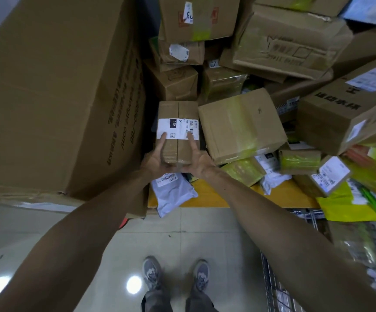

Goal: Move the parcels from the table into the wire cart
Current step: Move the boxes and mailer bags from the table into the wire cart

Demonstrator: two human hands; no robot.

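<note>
You hold the small cardboard parcel [178, 113] with both hands at its near end; your left hand [154, 157] clasps the left edge with its thumb lying on the lower left corner of the white label [177, 129] marked 15H; your right hand [197, 158] clasps the right edge with its thumb on the label's lower right corner; the fingers of both hands are hidden beneath the parcel. The parcel sits over the left part of the yellow table [214, 197], between the large carton [58, 97] on your left and a box with yellow-green tape [241, 127] just beside it on your right; whether it rests on anything below cannot be told. A white poly mailer [173, 194] hangs over the table's near edge under your wrists; more boxes are heaped behind and to the right. The wire cart [269, 278] stands at lower right, by the table's edge; your shoes [152, 273] stand on a pale tiled floor.
</note>
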